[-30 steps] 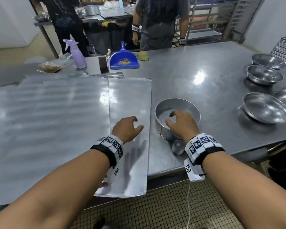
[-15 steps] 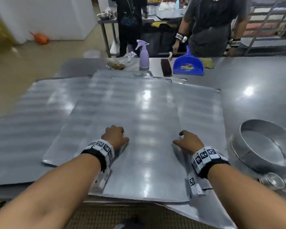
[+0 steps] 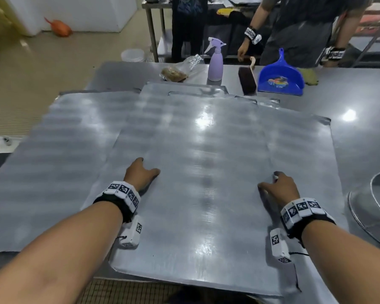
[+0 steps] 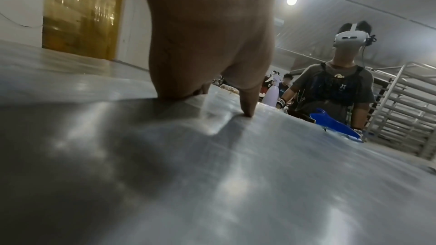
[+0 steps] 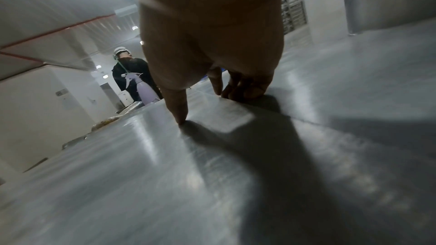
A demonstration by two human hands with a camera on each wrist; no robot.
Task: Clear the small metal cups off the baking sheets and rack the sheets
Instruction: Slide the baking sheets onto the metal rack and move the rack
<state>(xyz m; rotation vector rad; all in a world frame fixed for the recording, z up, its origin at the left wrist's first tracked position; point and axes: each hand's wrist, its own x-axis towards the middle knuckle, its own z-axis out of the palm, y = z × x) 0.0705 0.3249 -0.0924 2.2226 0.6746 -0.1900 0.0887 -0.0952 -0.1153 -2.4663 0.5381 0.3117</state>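
Note:
Several flat metal baking sheets lie overlapped on the steel table. The top sheet (image 3: 202, 194) sits in the middle, its near edge past the table's front edge. My left hand (image 3: 140, 174) grips its left edge and my right hand (image 3: 274, 185) grips its right edge. In the left wrist view my thumb presses on the sheet (image 4: 212, 174) and my fingers (image 4: 179, 92) curl at its edge. In the right wrist view the fingers (image 5: 245, 88) curl over the sheet's (image 5: 188, 174) edge. No small metal cup is in view.
Another sheet (image 3: 53, 161) lies to the left, one more (image 3: 301, 150) under the right side. A round metal pan (image 3: 373, 216) stands at the right. A spray bottle (image 3: 215, 62), brush (image 3: 247, 81) and blue dustpan (image 3: 281, 77) line the far side, where a person (image 3: 305, 25) stands. A tray rack (image 4: 405, 109) stands behind them.
My right hand left the round pan and went to the top sheet's right edge; my left hand went to its left edge. My view swung left onto the sheets.

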